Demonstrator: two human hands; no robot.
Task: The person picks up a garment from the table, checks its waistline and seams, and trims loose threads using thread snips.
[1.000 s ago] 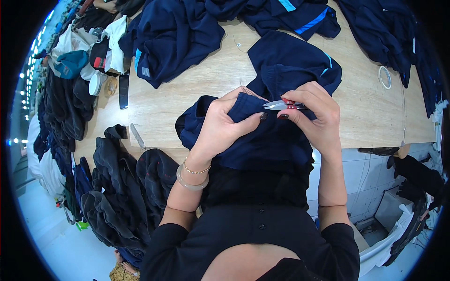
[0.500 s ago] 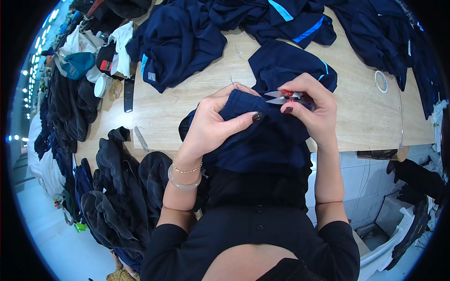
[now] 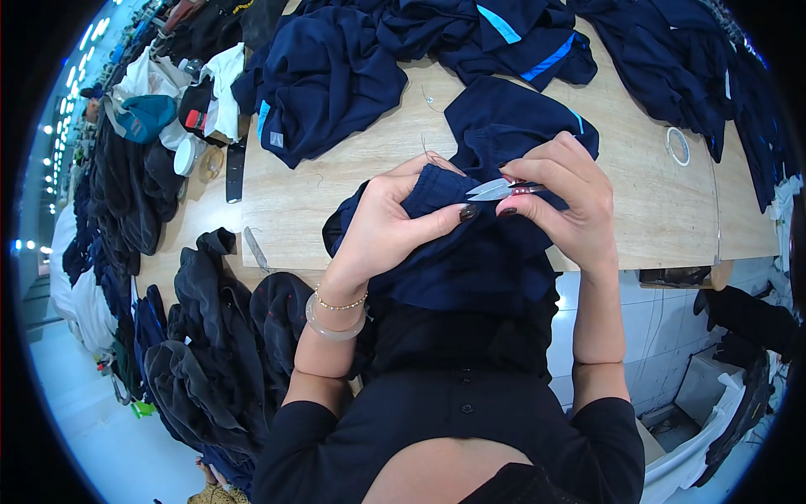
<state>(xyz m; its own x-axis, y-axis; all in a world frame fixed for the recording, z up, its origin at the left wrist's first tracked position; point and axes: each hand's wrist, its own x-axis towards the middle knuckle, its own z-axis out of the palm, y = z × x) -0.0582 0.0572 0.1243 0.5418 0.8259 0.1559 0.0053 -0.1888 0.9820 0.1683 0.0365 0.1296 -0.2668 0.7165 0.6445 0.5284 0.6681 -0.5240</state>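
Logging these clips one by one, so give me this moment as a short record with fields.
left hand: grips a navy garment by its gathered edge
right hand: holds small snips, blades pointing left toward the garment
surface: wood-toned table
far side: other navy garments, some with blue trim
right side: white ring on the table

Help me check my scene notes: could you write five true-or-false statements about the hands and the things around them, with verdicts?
1. The left hand grips a dark blue garment. True.
2. The right hand holds a needle. False: it holds small scissors.
3. Both wrists are bare. False: the left wears a pale bangle.
4. A white ring lies on the table, right of both hands. True.
5. The scissors' blades point toward the right. False: they point left.
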